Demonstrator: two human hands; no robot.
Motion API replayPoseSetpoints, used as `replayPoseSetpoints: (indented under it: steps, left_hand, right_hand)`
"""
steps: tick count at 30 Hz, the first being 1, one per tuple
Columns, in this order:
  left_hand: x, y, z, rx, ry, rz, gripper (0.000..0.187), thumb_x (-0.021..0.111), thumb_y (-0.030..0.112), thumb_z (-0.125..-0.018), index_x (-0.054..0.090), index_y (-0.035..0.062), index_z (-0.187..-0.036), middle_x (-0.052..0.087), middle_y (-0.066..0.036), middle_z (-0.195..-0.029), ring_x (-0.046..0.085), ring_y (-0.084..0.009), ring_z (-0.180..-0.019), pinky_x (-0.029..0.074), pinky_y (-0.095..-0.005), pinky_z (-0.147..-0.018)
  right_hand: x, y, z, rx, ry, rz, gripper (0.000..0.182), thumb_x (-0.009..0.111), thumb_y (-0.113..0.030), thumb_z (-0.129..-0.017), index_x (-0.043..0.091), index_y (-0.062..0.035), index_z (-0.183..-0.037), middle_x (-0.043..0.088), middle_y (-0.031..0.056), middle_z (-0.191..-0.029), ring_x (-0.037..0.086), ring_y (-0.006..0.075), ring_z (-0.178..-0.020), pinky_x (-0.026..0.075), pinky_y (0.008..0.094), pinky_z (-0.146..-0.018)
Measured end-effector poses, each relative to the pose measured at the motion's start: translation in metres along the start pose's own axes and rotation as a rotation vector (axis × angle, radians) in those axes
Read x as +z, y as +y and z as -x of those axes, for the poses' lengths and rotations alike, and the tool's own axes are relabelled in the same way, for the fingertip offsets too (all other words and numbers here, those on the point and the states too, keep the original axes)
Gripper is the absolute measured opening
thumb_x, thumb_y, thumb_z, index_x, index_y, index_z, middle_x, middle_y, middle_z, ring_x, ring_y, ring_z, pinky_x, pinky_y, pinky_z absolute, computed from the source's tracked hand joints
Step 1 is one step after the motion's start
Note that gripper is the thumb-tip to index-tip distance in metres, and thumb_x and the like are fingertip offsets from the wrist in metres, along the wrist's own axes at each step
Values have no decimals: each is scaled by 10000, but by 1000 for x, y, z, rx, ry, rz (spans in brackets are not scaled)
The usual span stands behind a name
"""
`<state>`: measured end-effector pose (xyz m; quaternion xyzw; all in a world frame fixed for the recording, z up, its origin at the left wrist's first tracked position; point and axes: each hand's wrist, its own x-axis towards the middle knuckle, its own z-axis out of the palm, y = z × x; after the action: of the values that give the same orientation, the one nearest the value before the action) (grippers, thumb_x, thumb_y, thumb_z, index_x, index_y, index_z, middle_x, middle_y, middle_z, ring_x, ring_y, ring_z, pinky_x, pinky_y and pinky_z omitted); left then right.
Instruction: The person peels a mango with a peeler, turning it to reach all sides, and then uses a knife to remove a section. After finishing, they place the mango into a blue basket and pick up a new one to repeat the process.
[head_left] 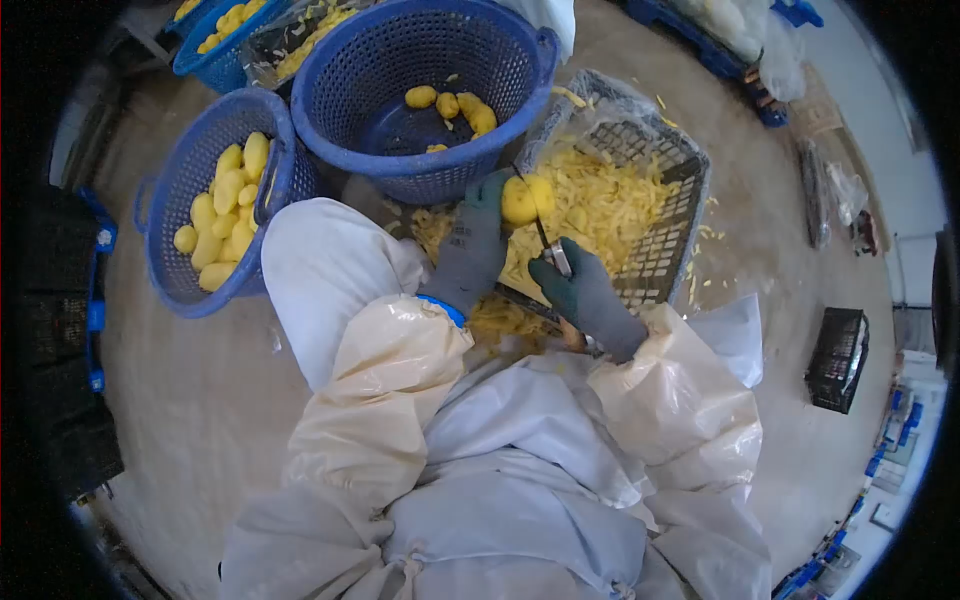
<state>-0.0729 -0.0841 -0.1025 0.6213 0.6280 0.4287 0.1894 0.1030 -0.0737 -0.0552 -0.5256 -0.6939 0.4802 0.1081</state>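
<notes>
My left hand (478, 232), in a grey-green glove, is closed on a yellow potato (519, 203), which sticks out past the fingertips on the right. A knife (541, 232) is in my gloved right hand (583, 292), its thin dark blade running up across the face of the potato. Below both hands, a dark mesh crate (686, 222) lined with clear plastic holds a heap of pale yellow peelings (610, 205).
A large blue basket (330, 150) with a few potatoes (474, 112) stands ahead. On the left, a smaller blue basket (165, 240) holds peeled potatoes (228, 188). A black crate (838, 360) sits on the floor (770, 200) at right, and dark crates (55, 330) line the far left.
</notes>
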Motion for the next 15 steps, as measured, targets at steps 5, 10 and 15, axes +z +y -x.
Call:
replayPoseSetpoints:
  steps: [5, 10, 15]
  left_hand:
    - [7, 4, 3, -36, 21, 14, 646, 521, -87, -742, 379, 55, -1356, 397, -249, -1303, 421, -422, -1209, 370, -441, -1019]
    - [2, -3, 2, 45, 89, 61, 624, 562, -48, -748, 402, 38, -1345, 420, -242, -1288, 430, -416, -1198, 370, -443, -1018]
    - [5, -14, 2, 21, 115, 7, 616, 613, -11, -754, 408, 24, -1334, 439, -232, -1292, 438, -406, -1203, 364, -444, -1029]
  right_hand:
    - [16, 29, -9, -26, 46, -82, 313, 611, -320, -859, 556, -24, -946, 613, 223, -824, 615, 380, -783, 461, 428, -701]
    - [27, 24, -23, -33, 98, 53, 324, 592, -338, -869, 553, -29, -961, 618, 236, -852, 605, 422, -815, 458, 447, -709]
    - [24, 27, -26, -70, 8, -31, 340, 560, -365, -884, 544, -39, -979, 615, 235, -882, 602, 426, -865, 458, 463, -722]
